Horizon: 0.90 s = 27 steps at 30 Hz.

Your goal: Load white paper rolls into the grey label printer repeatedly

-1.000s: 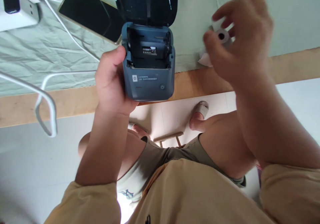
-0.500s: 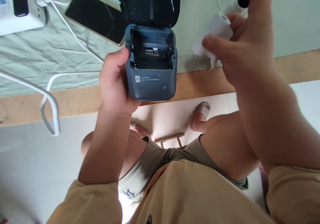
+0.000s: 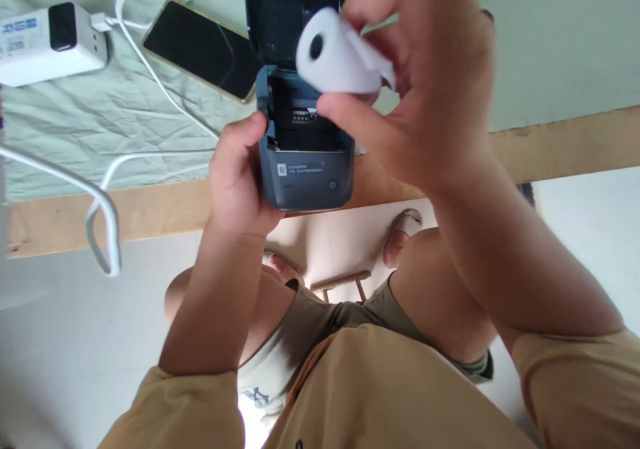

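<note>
The left hand (image 3: pixel 240 182) grips the side of a small dark blue-grey plastic printer (image 3: pixel 306 169) with its lid open, held at the wooden counter (image 3: pixel 150 212) edge. The right hand (image 3: pixel 425 95) pinches a white paper roll (image 3: pixel 333 55) between thumb and fingers, just above the printer's open compartment.

I see a dark-screened phone (image 3: pixel 203 49) lying flat on the wrinkled pale green cloth (image 3: pixel 75 129) that covers the table. To its left sits a white power adapter (image 3: pixel 50 43), with a white cable (image 3: pixel 150 79) plugged into it. Another white cable loop (image 3: pixel 103 225) hangs over the bare wooden table edge (image 3: pixel 100 215).
</note>
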Motion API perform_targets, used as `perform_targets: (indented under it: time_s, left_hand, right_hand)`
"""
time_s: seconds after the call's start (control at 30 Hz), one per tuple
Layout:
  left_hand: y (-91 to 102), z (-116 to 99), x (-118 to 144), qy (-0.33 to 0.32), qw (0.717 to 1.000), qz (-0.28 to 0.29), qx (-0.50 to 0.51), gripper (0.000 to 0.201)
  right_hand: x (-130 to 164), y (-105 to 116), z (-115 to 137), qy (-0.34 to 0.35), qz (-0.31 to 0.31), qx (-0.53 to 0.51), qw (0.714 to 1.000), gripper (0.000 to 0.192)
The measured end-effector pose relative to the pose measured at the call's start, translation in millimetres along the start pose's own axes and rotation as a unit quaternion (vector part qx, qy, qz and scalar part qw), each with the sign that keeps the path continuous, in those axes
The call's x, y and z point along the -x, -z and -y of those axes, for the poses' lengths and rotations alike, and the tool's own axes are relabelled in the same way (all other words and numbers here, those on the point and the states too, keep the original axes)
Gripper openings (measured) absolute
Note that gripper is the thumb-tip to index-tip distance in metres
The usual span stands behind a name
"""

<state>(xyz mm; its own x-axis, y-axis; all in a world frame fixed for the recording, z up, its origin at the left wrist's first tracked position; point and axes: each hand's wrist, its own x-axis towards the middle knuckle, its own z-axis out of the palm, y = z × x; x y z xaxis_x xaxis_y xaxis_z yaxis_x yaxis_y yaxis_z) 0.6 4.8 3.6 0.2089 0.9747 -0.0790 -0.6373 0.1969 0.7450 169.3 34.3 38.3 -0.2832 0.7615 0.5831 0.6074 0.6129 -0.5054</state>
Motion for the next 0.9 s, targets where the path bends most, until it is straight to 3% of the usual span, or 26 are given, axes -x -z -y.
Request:
perform_targets:
  time_s: [0.07,0.17,0.37,0.63,0.9]
  left_hand:
    - [-0.2,0,1,-0.004,1.000,-0.003,-0.011,0.033]
    - [-0.8,0,3,-0.020,1.000,-0.002,-0.012,0.030]
    - [1.6,0,6,-0.024,0.999,-0.014,-0.019,0.025]
    - [3.9,1,4,-0.009,1.000,-0.015,-0.001,0.017]
    - [-0.8,0,5,-0.002,0.999,-0.027,-0.024,0.014]
  right_hand:
    - [-3,-6,1,0.020,0.021,0.014,0.999,0.042]
    - [-6,-12,5,-0.014,0.062,0.054,0.997,0.047]
    - [-2,-12,21,-0.009,0.075,0.099,0.992,0.019]
    - [-1,-16,11,0.018,0.090,0.069,0.993,0.019]
    - [-1,-14,15,-0.034,0.069,0.061,0.995,0.036]
